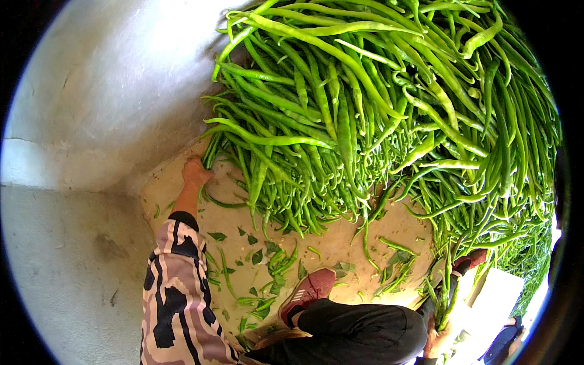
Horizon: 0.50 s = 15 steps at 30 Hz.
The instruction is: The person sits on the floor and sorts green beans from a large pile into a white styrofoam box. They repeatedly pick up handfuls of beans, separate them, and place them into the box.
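Note:
A large heap of long green chili peppers (337, 118) lies on the floor before me, reaching far to the right. At the heap's left edge, my left hand (197, 172) is closed around several dark green peppers (211, 150), which point up and away from it. My right hand (438, 337), low at the right beside my knee, grips a small bunch of green peppers (441, 301) that stands upright from it. The fingers of the right hand are partly hidden by the bunch and bright light.
Loose leaves (273, 248) and broken peppers litter the tan floor (337, 251) around my red shoe (315, 289). A pale wall (91, 100) rises at the left. A white board or box (497, 292) stands at lower right, near part of another person (502, 342).

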Motion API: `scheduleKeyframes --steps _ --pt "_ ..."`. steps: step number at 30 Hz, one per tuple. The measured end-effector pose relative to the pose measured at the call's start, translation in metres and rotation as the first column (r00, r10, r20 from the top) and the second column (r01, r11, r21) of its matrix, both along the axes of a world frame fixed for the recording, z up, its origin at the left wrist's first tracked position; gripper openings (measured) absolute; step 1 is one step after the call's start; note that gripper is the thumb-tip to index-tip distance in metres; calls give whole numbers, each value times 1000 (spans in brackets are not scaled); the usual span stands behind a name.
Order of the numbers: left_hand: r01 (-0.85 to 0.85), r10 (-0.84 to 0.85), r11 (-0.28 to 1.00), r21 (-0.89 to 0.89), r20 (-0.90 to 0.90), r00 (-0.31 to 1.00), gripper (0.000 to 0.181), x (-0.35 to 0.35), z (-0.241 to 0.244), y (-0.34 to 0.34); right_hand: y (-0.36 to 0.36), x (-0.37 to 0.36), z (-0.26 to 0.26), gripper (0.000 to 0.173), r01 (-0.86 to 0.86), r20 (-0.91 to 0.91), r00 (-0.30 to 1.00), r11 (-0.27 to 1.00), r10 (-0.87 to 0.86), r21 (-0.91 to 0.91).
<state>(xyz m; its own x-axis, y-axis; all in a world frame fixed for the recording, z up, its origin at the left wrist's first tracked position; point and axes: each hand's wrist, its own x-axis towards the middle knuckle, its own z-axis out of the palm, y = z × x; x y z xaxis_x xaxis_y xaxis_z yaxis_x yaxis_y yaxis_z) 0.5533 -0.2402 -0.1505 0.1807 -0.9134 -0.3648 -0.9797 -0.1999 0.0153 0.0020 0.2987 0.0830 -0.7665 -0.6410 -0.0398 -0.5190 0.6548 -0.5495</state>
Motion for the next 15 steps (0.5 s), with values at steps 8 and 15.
scheduleKeyframes --steps 8,15 --pt "-49 32 996 -68 -226 974 31 33 3 57 -37 44 18 22 180 178 970 981 -166 -67" --pt "-330 467 884 330 -635 615 24 43 147 158 7 20 -7 17 214 303 943 948 -137 -238"
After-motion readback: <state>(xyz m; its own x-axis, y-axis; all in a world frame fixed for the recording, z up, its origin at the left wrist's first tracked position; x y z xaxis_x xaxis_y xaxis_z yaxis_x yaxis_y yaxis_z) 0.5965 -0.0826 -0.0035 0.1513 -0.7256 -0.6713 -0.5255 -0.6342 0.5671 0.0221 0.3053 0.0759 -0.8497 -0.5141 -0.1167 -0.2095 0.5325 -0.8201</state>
